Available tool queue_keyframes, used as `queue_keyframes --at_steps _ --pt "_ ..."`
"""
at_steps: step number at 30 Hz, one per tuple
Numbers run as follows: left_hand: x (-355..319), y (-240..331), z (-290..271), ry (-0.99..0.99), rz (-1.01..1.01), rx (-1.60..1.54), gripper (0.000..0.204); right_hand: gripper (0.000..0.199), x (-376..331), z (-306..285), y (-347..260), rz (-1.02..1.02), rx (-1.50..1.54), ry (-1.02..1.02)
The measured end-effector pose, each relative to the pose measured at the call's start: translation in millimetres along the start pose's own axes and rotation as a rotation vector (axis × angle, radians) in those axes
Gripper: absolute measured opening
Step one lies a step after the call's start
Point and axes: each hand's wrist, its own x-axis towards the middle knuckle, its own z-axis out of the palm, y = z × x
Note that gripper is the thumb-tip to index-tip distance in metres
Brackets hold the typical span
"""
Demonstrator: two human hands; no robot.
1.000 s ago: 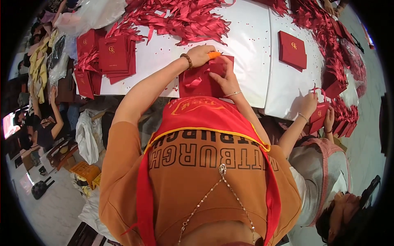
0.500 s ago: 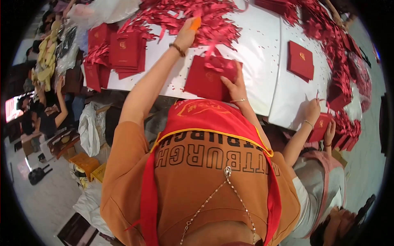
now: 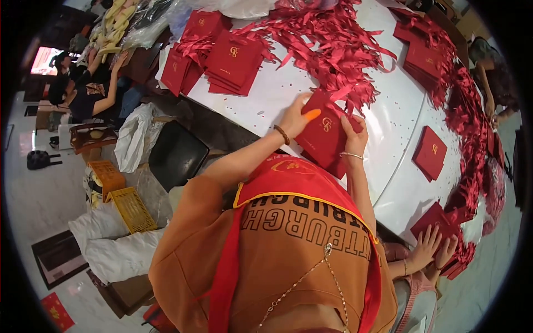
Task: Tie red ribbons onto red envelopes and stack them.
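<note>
Between my two hands, at the near edge of the white table (image 3: 272,91), is a flat red gift bag (image 3: 319,145) with a gold emblem. My left hand (image 3: 296,117), wearing an orange finger cover, grips its left side near the top. My right hand (image 3: 355,135) pinches the upper right edge, where a red ribbon runs; the ribbon's end is partly hidden by the fingers. Just beyond the bag lies a large loose heap of red ribbons (image 3: 338,50).
Stacked red bags (image 3: 236,58) lie at the left, others (image 3: 423,64) at the far right. A small pile of bags (image 3: 430,154) sits right of me. A co-worker's hands (image 3: 427,247) rest on bags at lower right. A black chair (image 3: 179,155) and yellow crate (image 3: 131,210) stand left.
My left hand has come back from the ribbon heap to the bag's left side. My right hand has shifted to its upper right edge. The whole view has turned.
</note>
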Motion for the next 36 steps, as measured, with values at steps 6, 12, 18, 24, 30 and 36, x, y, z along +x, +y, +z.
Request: queue_keyframes --at_steps 6,12,18,24,30,36 --pt "83.8 50.1 -132.7 0.238 0.367 0.192 0.027 0.043 -8.3 10.0 -10.3 -0.007 -0.052 -0.182" --pt "149.1 62.2 -249.3 0.379 0.306 0.882 0.058 0.028 -5.8 -28.6 8.5 0.034 -0.168 -0.112" --pt "165.9 25.4 -233.2 0.357 -0.026 1.539 0.043 0.021 -4.0 -67.5 5.0 -0.053 -0.281 0.11" --pt "169.0 20.3 -245.4 0.333 0.034 1.214 0.039 0.019 2.0 -67.0 5.7 -0.216 -0.621 0.138" --pt "142.7 66.6 -185.8 0.541 -0.007 1.477 0.034 0.029 8.0 -60.5 19.3 -0.676 -1.253 -0.073" --pt "151.5 42.0 -83.3 0.088 0.41 0.773 0.03 0.037 3.3 -51.1 28.8 -0.592 -1.329 -0.146"
